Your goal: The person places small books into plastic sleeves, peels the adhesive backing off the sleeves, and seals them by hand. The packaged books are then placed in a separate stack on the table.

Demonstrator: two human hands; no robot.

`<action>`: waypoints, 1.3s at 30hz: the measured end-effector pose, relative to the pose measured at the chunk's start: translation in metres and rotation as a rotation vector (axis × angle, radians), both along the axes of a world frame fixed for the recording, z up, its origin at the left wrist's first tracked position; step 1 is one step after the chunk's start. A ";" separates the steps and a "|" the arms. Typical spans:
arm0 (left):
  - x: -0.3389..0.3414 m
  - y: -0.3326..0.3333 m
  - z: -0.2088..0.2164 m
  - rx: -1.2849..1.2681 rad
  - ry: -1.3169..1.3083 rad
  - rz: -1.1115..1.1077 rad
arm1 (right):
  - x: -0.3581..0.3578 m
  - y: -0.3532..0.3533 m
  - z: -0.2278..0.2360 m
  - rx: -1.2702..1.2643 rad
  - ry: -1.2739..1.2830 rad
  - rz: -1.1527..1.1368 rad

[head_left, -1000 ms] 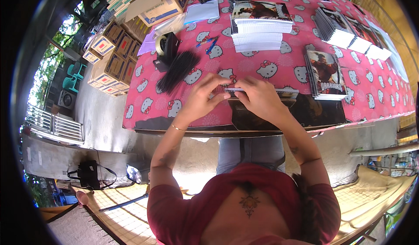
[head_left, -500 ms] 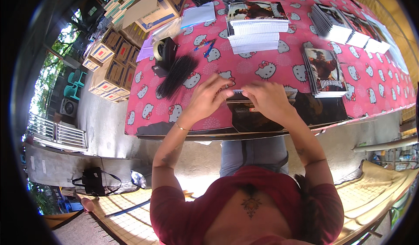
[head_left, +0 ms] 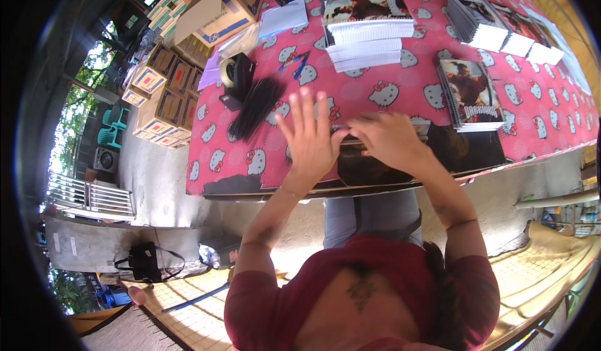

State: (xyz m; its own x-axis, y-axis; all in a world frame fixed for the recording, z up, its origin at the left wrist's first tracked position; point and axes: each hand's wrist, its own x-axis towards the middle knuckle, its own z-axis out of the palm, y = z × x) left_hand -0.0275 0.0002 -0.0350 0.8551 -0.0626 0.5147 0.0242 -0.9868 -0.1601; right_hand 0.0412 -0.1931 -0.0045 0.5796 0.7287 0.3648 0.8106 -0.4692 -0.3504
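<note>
My left hand (head_left: 308, 137) is raised over the table's near side with its fingers spread and stretched. Its thumb reaches toward the fingertips of my right hand (head_left: 391, 143), which are bent and closed at the far edge of a dark-covered notebook (head_left: 421, 124). Much of that notebook is covered by my right hand, and what the fingertips pinch is hidden. Under both hands lies a dark sheet (head_left: 472, 151) along the table's near edge. Left of my left hand is a bundle of black plastic binding coils (head_left: 255, 110), partly blurred.
A tape dispenser (head_left: 238, 76) and blue-handled tools (head_left: 299, 63) lie beyond the coils. Notebooks form a tall stack (head_left: 366, 38), a short pile (head_left: 469, 94) and a row (head_left: 494, 29) at the right. Cartons (head_left: 166, 101) stand left of the pink-covered table (head_left: 375, 101).
My left hand has opened and lifted, its fingers now spread upward rather than curled at the notebook. My right hand stays bent at the same edge. The whole view has shifted slightly.
</note>
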 end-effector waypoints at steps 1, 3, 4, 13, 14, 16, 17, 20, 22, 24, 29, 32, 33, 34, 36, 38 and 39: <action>-0.008 -0.003 -0.011 -0.026 0.039 -0.066 | -0.002 -0.006 0.001 0.060 -0.075 -0.014; -0.045 -0.015 -0.060 -0.067 0.121 -0.201 | -0.007 -0.019 0.000 0.192 -0.224 -0.052; -0.060 -0.028 -0.061 -0.165 0.091 -0.293 | -0.008 -0.027 0.000 0.159 -0.156 -0.066; -0.031 -0.016 -0.040 -0.027 0.009 -0.335 | 0.008 -0.033 0.000 0.068 -0.016 0.015; -0.002 -0.014 -0.009 -0.044 -0.054 -0.254 | 0.009 -0.034 0.005 0.040 0.001 0.007; 0.007 -0.017 0.007 -0.037 -0.012 -0.209 | 0.007 -0.035 0.007 0.007 0.011 -0.007; -0.007 -0.022 -0.002 -0.008 0.095 -0.252 | 0.004 -0.036 0.004 0.007 0.008 -0.019; -0.044 -0.026 -0.061 0.024 0.098 -0.515 | 0.007 -0.035 0.000 0.067 0.000 -0.009; -0.003 -0.032 -0.006 0.073 0.003 -0.307 | 0.006 -0.041 0.007 -0.051 0.071 -0.057; 0.027 -0.025 0.014 0.007 0.013 -0.249 | -0.001 -0.042 0.003 0.012 0.030 -0.075; -0.036 -0.034 -0.040 0.057 0.073 -0.452 | 0.015 -0.085 -0.020 0.662 0.443 0.032; 0.026 -0.039 0.021 0.156 -0.025 -0.221 | 0.012 -0.084 -0.066 0.845 0.899 0.073; 0.015 -0.040 0.005 0.134 0.026 -0.344 | 0.010 -0.081 -0.070 0.863 0.838 0.052; -0.008 -0.042 -0.022 0.118 0.075 -0.466 | 0.007 -0.077 -0.071 0.885 0.775 0.037; -0.038 -0.044 -0.053 0.071 0.057 -0.617 | -0.005 -0.071 -0.067 0.830 0.681 0.015; -0.041 -0.037 -0.063 0.091 0.113 -0.610 | -0.003 -0.064 -0.067 0.846 0.696 0.022; -0.041 -0.038 -0.062 0.092 0.137 -0.606 | 0.000 -0.063 -0.067 0.845 0.703 0.023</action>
State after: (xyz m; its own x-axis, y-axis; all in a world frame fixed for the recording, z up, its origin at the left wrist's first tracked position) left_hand -0.0689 -0.0376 -0.0966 0.7115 -0.5960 0.3721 -0.5625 -0.8006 -0.2068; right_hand 0.0409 -0.2558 -0.0715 0.8430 0.4126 0.3452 0.3098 0.1524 -0.9385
